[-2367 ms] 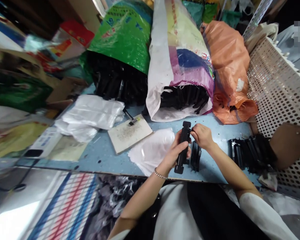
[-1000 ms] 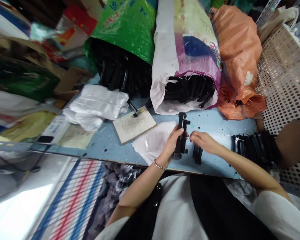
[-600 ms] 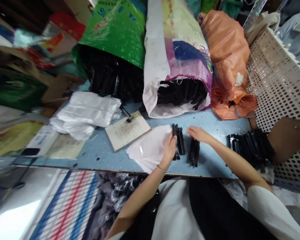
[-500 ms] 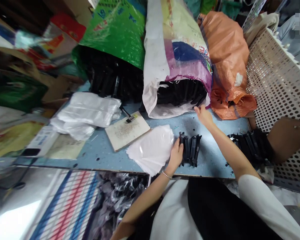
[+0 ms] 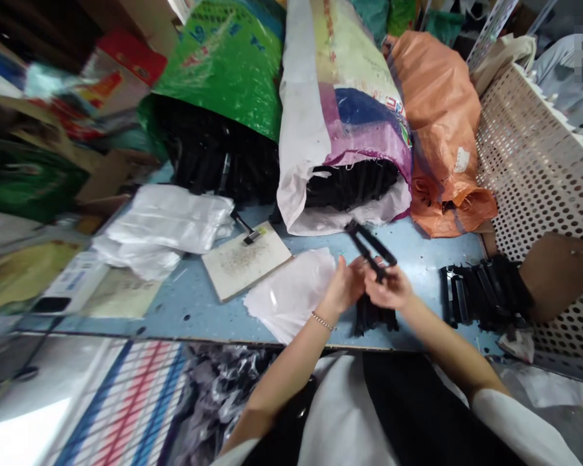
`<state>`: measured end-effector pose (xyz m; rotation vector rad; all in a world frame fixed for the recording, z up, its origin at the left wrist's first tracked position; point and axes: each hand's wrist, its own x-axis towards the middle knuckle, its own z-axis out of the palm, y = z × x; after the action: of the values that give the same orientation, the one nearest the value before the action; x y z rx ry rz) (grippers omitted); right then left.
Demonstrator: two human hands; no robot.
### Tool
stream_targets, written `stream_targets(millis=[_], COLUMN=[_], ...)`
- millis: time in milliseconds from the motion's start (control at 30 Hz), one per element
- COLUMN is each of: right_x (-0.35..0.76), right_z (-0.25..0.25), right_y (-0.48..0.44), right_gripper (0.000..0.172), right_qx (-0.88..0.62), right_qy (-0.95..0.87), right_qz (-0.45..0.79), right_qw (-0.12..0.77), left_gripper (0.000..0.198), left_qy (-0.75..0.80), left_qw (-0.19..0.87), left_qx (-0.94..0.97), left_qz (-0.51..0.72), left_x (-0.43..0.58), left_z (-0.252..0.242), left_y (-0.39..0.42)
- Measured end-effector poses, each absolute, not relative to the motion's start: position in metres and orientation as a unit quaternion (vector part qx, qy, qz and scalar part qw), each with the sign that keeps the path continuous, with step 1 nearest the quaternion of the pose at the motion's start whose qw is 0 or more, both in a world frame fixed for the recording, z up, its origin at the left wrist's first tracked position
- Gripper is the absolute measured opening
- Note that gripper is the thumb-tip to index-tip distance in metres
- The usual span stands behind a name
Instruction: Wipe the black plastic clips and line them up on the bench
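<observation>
The person's right hand (image 5: 392,291) has its grip closed round the near end of a long black part (image 5: 370,247). The fingers wrap the end, so the rest of the part sticks out slanted, up and away toward the white sack (image 5: 320,116). The part is in the air above the worktop (image 5: 199,301), clear of it, with its far tip close to the sack's mouth.

The left hand (image 5: 344,286), a bracelet at its wrist, sits right against the right one. Its fingers are loosely curled and the thumb is raised, and the fingertips meet the part where the right hand holds it. From here I cannot tell whether that grip is really closed on the part or only touching it.

Under both hands, near the worktop's front edge, lies a small stack (image 5: 373,317) of the same black parts, half hidden by the wrists. Just left of the hands lies a clear bag (image 5: 291,294), flat on the worktop, and beyond it a board (image 5: 243,260) with a clip. To the right, well apart from the hands, a row (image 5: 480,299) of more black parts stands beside the perforated basket (image 5: 529,162). More black parts fill the white sack's open mouth. A green sack (image 5: 228,65) stands on its left and an orange sack (image 5: 442,123) on its right.
</observation>
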<state>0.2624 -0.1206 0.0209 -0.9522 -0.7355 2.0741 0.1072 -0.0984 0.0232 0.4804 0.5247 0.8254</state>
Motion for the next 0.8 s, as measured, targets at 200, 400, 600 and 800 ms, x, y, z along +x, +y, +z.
stream_targets(millis=[200, 400, 600, 800], right_x=[0.267, 0.280, 0.259, 0.241], right_z=[0.043, 0.087, 0.068, 0.037], right_y=[-0.150, -0.104, -0.095, -0.142], right_gripper=[0.048, 0.044, 0.051, 0.052], right_qx=[-0.465, -0.512, -0.537, -0.416], right_qy=[-0.516, -0.806, -0.813, -0.892], right_qz=[0.692, 0.105, 0.082, 0.061], right_qw=[0.195, 0.277, 0.210, 0.164], left_gripper=[0.079, 0.066, 0.061, 0.060], left_qy=[0.320, 0.429, 0.467, 0.521], left_qw=[0.768, 0.685, 0.655, 0.623], left_qx=[0.333, 0.442, 0.436, 0.376], left_qz=[0.443, 0.389, 0.403, 0.446], left_x=[0.094, 0.077, 0.078, 0.072], left_z=[0.055, 0.071, 0.067, 0.055], left_y=[-0.112, -0.134, -0.128, -0.108])
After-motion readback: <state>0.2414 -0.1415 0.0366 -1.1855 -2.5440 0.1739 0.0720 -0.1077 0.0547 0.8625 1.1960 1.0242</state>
